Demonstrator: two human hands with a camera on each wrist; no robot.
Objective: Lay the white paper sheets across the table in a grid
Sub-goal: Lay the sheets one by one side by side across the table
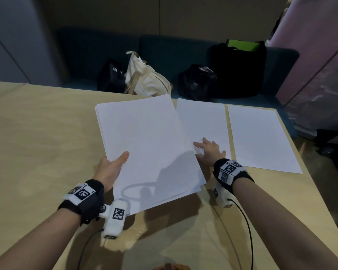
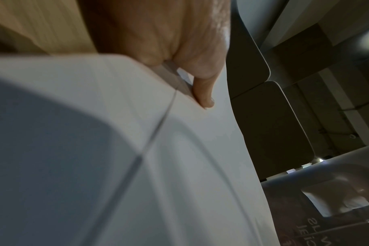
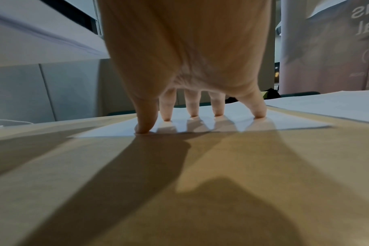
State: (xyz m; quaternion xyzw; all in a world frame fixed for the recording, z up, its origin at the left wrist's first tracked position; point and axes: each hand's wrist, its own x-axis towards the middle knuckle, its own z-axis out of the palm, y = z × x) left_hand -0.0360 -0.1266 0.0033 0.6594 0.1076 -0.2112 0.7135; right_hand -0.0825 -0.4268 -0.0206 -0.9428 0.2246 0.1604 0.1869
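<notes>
A pale wooden surface (image 1: 37, 133) is filling most of the head view, running up to a dark blue bench (image 1: 164, 47) at the far side, where two black bags (image 1: 110, 76), a cream cloth bag (image 1: 144, 78) and a larger black bag with a green top (image 1: 240, 69) are sitting. A stack of white paper sheets (image 1: 150, 145) is being held above the surface by the left hand (image 1: 110, 168), with the thumb lying on top near the stack's left edge and the other fingers hidden underneath; the left wrist view is showing the thumb (image 2: 202, 93) pressing down on the top sheet, so the hand is gripping the stack. To the right of the stack, a single sheet (image 1: 203, 121) is lying flat on the surface, its left edge partly covered by the stack. Another single sheet (image 1: 261, 137) is lying flat just beside it, further right, with a narrow strip of wood showing between the two. The right hand (image 1: 210, 151) is resting on the near end of the middle sheet, its fingers (image 3: 193, 106) spread straight with the tips pressing on the paper, holding nothing.
</notes>
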